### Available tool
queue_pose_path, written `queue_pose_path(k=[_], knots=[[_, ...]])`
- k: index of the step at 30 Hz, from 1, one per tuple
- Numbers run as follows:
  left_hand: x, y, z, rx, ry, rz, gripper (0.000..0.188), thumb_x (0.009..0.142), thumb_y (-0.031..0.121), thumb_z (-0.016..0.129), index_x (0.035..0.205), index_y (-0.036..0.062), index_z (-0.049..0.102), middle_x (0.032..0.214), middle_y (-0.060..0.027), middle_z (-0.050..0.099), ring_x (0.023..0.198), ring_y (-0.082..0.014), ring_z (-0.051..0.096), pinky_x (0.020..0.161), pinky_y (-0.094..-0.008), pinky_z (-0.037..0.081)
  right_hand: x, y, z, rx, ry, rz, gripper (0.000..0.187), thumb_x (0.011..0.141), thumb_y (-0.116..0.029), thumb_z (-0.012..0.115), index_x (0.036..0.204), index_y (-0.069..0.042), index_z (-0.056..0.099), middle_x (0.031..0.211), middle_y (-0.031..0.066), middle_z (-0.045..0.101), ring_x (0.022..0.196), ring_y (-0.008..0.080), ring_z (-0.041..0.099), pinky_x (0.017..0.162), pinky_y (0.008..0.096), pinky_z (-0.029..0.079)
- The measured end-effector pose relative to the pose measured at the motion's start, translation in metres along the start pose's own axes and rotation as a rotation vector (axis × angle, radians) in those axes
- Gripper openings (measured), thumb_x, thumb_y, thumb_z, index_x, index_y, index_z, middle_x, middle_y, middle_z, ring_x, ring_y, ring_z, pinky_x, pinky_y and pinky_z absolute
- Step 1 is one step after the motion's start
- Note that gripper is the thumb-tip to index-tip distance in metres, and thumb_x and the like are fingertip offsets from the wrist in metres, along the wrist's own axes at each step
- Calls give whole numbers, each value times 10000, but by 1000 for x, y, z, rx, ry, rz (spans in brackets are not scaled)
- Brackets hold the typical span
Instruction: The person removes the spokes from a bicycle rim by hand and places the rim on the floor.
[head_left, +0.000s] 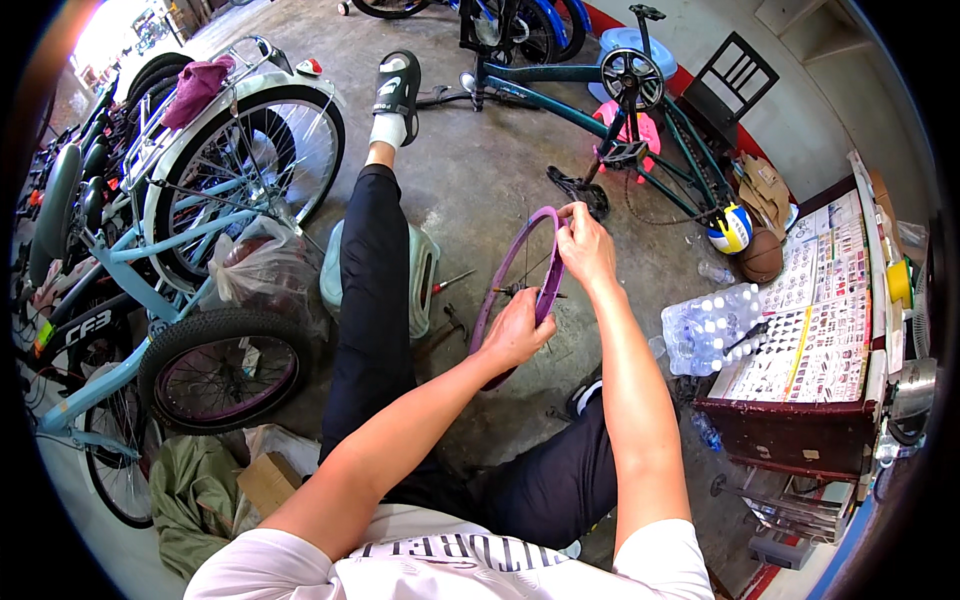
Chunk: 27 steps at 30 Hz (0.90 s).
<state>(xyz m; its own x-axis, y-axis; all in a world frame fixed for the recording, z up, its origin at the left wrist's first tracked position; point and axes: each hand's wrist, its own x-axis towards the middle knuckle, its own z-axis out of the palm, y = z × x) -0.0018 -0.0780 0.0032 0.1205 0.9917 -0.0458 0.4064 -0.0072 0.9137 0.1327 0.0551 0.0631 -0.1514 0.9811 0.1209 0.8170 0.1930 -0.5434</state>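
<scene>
Left hand is gripping the purple bicycle wheel rim with fingers curled closed, right hand is pinching it farther out, and it's sitting between them, probably feeling light, stiff and easiest holding by well-spread edges.

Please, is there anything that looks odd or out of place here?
Yes: oddly, the teal bicycle frame stands upside down, saddle toward the floor, with no rear wheel fitted. The purple rim held by the left hand and right hand has no tyre.
</scene>
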Motion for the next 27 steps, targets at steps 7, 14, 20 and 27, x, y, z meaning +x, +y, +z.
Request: queue_pose_path(k=[7,14,20,27], knots=[[2,-3,1,-1,34,36,509,916,241,645,1281,-104,563,1138,-327,649,1075,-478,651,957,-513,511,1,3,0,3,-21,34,218,983,-272,623,1111,-98,645,931,179,752,921,414,726,798,526,548],[2,-3,-3,-15,22,17,511,917,248,642,1274,-108,562,1130,-328,649,1069,-476,650,953,-510,509,-1,0,6,-19,-10,-63,218,990,-263,617,1137,-110,662,976,159,759,940,386,733,799,495,556],[2,-5,-5,0,25,33,515,919,248,642,1281,-109,558,1131,-328,650,1074,-475,649,961,-513,505,-2,2,7,8,14,-109,219,986,-234,593,1138,-100,677,1000,145,756,953,366,732,825,467,556],[1,-8,-11,-2,34,17,530,921,243,638,1301,-116,553,1130,-334,652,1075,-478,653,957,-509,509,-5,-19,0,-22,-57,-63,213,988,-211,578,1138,-99,679,1043,148,749,972,368,725,832,455,557]])
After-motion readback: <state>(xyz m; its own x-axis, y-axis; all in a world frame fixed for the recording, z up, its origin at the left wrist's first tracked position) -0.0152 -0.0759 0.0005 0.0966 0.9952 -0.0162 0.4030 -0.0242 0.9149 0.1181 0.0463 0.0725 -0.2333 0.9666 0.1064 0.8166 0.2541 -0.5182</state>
